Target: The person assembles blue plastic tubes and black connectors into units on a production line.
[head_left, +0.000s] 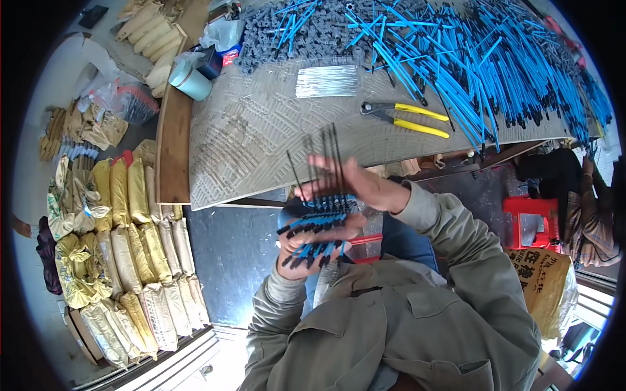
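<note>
In front of my body, over my lap, my left hand (295, 260) is closed round a bundle of blue rods with black ends (316, 251). Several thin black stems stick up from the bundle toward the table. At those stems is my right hand (365, 186), reaching in from the right. Its fingers are smeared by motion, so I cannot make out whether they grip any. On the table beyond lie pliers with yellow handles (420, 117) and a stack of thin silvery wires (326, 81).
A large heap of blue rods (456, 78) covers the table's right, beside a pile of grey parts (280, 39). A light-green cup (190, 81) stands near the wooden board (173, 150). Wrapped packages (130, 260) are stacked left. A red stool (531, 221) and another person (587, 215) are right.
</note>
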A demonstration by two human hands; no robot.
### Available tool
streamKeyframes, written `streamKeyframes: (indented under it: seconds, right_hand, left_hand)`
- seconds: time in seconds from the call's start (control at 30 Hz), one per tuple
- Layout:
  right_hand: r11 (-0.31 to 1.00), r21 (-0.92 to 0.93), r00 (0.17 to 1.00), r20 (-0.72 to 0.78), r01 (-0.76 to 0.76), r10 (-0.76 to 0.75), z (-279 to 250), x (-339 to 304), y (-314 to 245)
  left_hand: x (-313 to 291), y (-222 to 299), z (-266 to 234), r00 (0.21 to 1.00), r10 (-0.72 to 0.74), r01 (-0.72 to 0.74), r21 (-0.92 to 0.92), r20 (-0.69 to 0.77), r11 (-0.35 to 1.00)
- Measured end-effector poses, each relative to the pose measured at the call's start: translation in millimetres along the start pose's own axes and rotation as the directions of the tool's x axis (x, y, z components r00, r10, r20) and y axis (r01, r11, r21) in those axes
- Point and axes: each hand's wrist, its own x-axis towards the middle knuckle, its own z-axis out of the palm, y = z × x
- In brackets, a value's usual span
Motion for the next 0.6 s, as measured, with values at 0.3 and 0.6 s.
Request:
streamKeyframes:
  seconds: [0.3, 0.6]
  right_hand:
    - [0.974, -0.085, 0.978, 0.028, 0.208, -0.207, 17.0, 9.0, -14.0]
    - [0.567, -0.790, 0.786, -0.497, -0.234, -0.368, -82.9, 35.8, -91.5]
  left_hand:
    - [10.5, 20.5, -17.6, 0.998, 0.059, -0.066, 0.280, 0.031, 0.958]
    - [57.9, 16.5, -48.1, 0.940, 0.342, -0.210, 0.817, 0.016, 0.537]
